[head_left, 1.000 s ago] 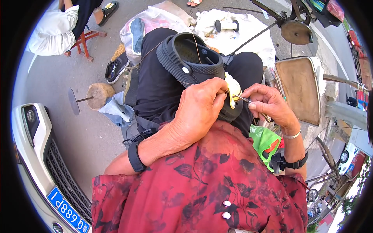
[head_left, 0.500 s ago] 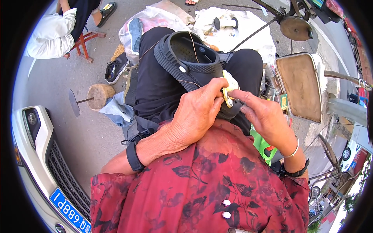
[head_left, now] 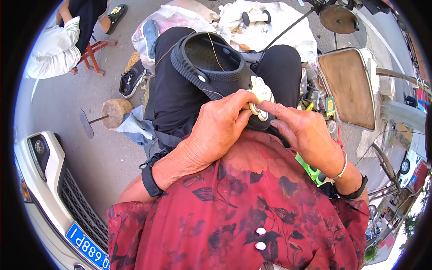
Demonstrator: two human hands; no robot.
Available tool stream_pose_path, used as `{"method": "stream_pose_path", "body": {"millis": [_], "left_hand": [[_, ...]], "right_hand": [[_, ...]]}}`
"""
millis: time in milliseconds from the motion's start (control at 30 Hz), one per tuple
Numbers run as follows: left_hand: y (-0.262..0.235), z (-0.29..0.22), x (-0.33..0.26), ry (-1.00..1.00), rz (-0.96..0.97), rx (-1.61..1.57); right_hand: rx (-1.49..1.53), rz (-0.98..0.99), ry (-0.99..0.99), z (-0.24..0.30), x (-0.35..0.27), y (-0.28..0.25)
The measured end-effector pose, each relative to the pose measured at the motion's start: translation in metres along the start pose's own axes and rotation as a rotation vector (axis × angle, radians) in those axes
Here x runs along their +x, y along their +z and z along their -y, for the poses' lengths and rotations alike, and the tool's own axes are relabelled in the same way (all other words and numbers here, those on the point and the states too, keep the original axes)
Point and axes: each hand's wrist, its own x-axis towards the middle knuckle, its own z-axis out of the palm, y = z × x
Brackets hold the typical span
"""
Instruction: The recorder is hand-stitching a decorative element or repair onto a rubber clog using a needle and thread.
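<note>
A dark grey foam clog [head_left: 220,74] lies across my lap with its opening facing up. On its toe end sits a cream and pale yellow decorative shoe charm [head_left: 262,96]. My left hand [head_left: 220,123] is closed, pinching the charm's near-left edge between thumb and forefinger. From the other side my right hand [head_left: 306,137] is closed on the charm, its forefinger pressed on it, its thumb bent close below and its other fingers curled. A thin brown thread [head_left: 215,51] runs into the clog's opening and along its side. The charm's underside is hidden.
A white sheet [head_left: 288,33] bearing a spool [head_left: 256,18] lies beyond my knees. At right stand a brown-topped stool [head_left: 346,87] and a metal stand [head_left: 337,20]. At left are a black shoe [head_left: 132,78], a wooden block [head_left: 116,112], a parked car [head_left: 58,193] and a seated person [head_left: 58,45].
Both hands and the charm sit slightly farther left and higher in view, with more of the charm's face showing. The clog has also shifted a little left and up; the whole view has moved.
</note>
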Motion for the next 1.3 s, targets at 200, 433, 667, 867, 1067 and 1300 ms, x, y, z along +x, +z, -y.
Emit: {"method": "stream_pose_path", "body": {"millis": [200,433,667,867,1067,1300], "left_hand": [[-0.003,-0.005,-0.002,-0.017,0.011,-0.080],[0.005,-0.006,-0.001,-0.064,-0.067,-0.063],[0.014,-0.007,0.002,-0.079,-0.093,0.029],[0.013,-0.012,0.003,-0.146,-0.088,0.019],[0.014,-0.014,0.002,-0.168,-0.091,0.024],[0.014,-0.013,0.002,-0.172,-0.073,0.008]], "right_hand": [[0.265,-0.047,0.051,-0.004,0.002,0.008],[0.359,0.022,0.235,0.013,0.005,-0.003],[0.403,-0.027,0.177,0.002,-0.004,0.011],[0.682,0.064,0.268,-0.005,-0.004,0.001],[1.250,0.338,0.455,-0.024,-0.004,-0.002],[0.400,-0.106,-0.076,-0.024,-0.017,0.031]]}}
